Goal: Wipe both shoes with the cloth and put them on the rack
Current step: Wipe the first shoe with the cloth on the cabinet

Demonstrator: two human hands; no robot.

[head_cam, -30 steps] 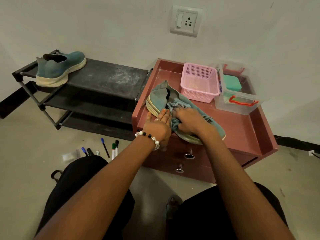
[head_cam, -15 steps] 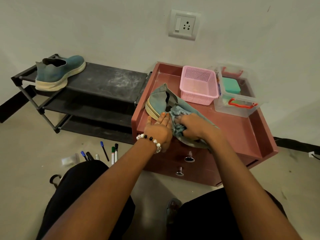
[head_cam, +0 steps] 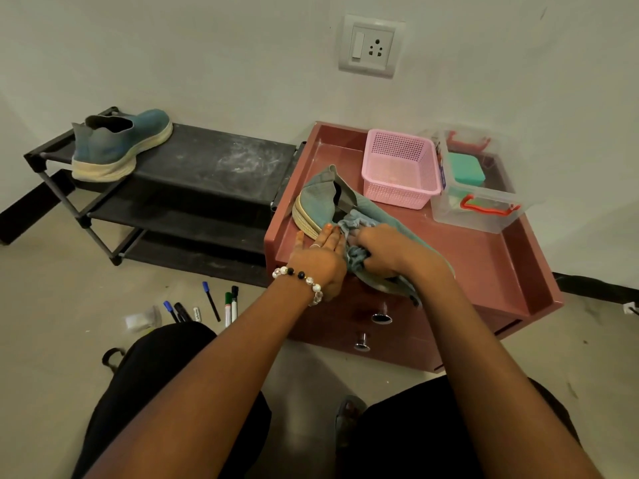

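Observation:
A blue-green shoe (head_cam: pixel 320 200) lies on its side on the top of a pink drawer cabinet (head_cam: pixel 484 257), its cream sole facing left. My left hand (head_cam: pixel 320 259), with a bead bracelet at the wrist, rests flat against the sole with straight fingers. My right hand (head_cam: pixel 383 252) grips a crumpled blue-grey cloth (head_cam: pixel 354 236) and presses it on the shoe's upper. The shoe's toe end is hidden under my right hand and wrist. The other blue shoe (head_cam: pixel 119 145) stands upright on the top shelf of the black rack (head_cam: pixel 214 160), at its left end.
A pink basket (head_cam: pixel 399 167) and a clear plastic box (head_cam: pixel 480 183) with red handles stand at the back of the cabinet top. Several markers (head_cam: pixel 211 305) and a small white object (head_cam: pixel 138 319) lie on the floor in front of the rack. A wall socket (head_cam: pixel 370 46) is above.
My right hand with the cloth has slid a little along the shoe towards me. My left hand stays against the sole. The view has shifted slightly.

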